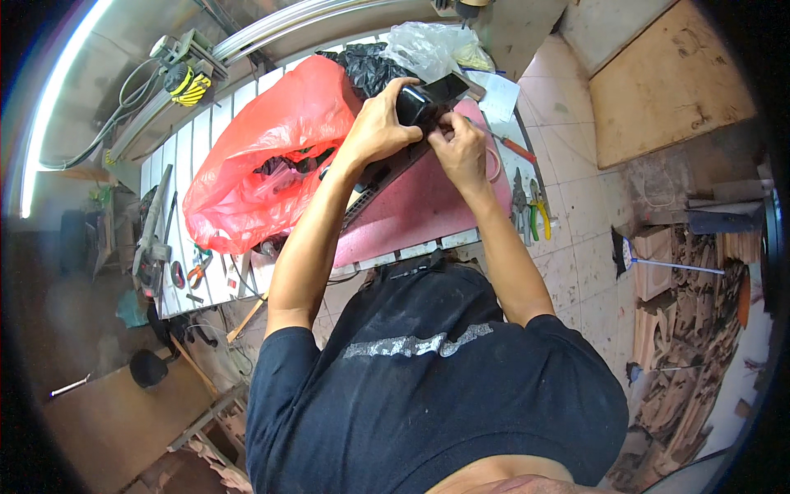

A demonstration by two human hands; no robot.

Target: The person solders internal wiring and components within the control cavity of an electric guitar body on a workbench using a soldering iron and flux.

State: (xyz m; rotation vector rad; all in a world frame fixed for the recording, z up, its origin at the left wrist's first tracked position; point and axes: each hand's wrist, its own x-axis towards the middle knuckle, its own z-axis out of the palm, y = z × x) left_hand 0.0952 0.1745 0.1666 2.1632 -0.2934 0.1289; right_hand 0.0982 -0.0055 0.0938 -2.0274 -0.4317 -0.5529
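Note:
My left hand (380,128) grips a glossy black box-shaped device (413,105), with the thumb on its near side and the fingers over its top. A dark flat panel (445,87) sticks out at the device's far right; its exact kind is unclear. Close against the device's right side is my right hand (458,148), its fingers pinched together. Whatever lies between those fingertips is too small to make out. Under my left wrist a dark slotted part (362,198) rests on a pink mat (411,218), partly covered by my forearm.
A large red plastic bag (263,156) lies open left of my hands. Black (370,67) and clear plastic bags (424,49) sit behind. On the right are a red-handled screwdriver (514,146), dark pliers (518,202) and yellow-handled pliers (539,210). Orange-handled pliers (197,270) lie at the left.

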